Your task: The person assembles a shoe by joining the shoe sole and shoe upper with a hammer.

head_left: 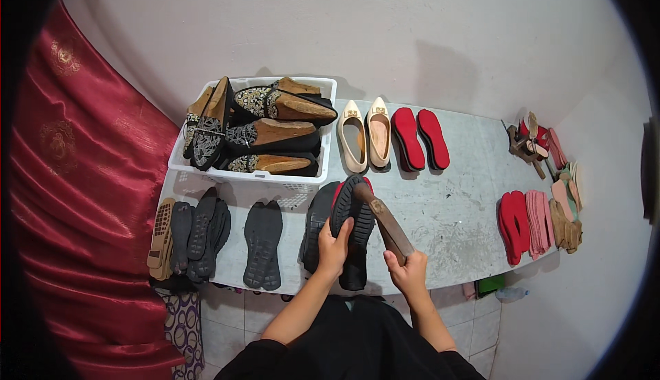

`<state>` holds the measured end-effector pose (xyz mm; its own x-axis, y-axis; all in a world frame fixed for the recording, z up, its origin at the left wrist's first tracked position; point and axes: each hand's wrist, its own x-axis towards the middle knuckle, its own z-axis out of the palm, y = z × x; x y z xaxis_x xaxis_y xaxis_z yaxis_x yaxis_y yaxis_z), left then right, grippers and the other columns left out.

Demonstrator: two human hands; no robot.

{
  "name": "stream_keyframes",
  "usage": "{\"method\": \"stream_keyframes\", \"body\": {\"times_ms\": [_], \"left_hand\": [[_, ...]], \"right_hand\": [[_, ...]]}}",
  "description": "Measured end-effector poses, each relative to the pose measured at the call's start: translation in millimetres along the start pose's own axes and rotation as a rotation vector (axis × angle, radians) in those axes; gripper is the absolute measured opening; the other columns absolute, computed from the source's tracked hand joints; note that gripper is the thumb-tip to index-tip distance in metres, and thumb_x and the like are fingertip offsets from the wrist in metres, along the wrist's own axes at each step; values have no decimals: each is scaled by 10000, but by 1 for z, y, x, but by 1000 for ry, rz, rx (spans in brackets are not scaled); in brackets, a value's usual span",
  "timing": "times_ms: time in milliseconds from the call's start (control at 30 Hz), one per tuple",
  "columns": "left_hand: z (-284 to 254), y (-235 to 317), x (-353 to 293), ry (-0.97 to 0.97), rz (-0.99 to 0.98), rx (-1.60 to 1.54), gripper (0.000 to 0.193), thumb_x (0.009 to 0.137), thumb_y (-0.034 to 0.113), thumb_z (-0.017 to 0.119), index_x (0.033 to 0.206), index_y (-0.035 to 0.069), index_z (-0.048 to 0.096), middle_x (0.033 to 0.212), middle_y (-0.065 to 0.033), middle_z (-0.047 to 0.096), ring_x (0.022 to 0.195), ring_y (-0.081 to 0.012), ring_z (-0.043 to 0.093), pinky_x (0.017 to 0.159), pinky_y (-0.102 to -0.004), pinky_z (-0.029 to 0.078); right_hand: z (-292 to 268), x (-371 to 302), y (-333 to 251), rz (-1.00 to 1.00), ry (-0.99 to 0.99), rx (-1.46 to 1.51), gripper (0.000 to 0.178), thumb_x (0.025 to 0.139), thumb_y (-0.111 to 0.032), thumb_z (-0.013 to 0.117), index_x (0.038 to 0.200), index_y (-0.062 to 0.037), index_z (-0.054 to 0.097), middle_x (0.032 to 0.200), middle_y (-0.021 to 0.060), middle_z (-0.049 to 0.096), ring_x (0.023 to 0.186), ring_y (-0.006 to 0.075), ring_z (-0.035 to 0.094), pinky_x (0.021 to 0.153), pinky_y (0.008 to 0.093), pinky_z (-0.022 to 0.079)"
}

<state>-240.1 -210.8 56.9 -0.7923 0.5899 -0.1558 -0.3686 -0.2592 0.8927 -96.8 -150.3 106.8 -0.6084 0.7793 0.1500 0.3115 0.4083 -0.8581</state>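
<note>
My left hand (pixel 334 248) is closed around a black ridged shoe sole (pixel 342 209), tilted up over the near middle of the table. Red material shows along its far edge. In my right hand (pixel 410 274) is a wooden-handled hammer (pixel 390 227), its head resting against or just over the upper part of the sole; contact is hard to tell. Below the held sole stands a black shoe-shaped piece (pixel 353 270). Another dark sole (pixel 315 229) lies just left of it, partly hidden by my left hand.
A white basket (pixel 258 176) holds several black shoes with patterned uppers. Beige flats (pixel 353 144) and red insole-topped soles (pixel 408 139) stand at the back. Loose soles (pixel 262 246) lie left. Red pieces (pixel 513 225), pink pieces (pixel 539 222) and tools (pixel 528 148) sit right.
</note>
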Motion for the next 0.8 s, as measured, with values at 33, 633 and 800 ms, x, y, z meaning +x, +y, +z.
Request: {"method": "stream_keyframes", "body": {"times_ms": [33,633,800], "left_hand": [[-5,-5,1,-12,2,-14,248,887,109,565,1087,-36,546,993,-64,611,868,-103,570,787,-229,456],[-8,-1,-4,17,10,287,368,840,286,622,1058,-7,580,871,-48,622,800,-122,552,737,-270,444],[-8,2,-3,-8,61,267,381,826,294,635,1053,-8,586,891,-66,631,812,-136,561,746,-282,447]], "right_hand": [[1,2,-1,-19,28,30,239,752,-185,682,886,-9,589,622,101,580,537,201,586,524,291,450],[18,0,-3,-86,-10,7,242,757,-198,679,899,-30,577,663,145,596,602,273,628,554,310,470],[21,-14,-6,-183,60,43,251,775,-232,668,901,-33,583,664,138,596,587,256,620,549,300,466]]}}
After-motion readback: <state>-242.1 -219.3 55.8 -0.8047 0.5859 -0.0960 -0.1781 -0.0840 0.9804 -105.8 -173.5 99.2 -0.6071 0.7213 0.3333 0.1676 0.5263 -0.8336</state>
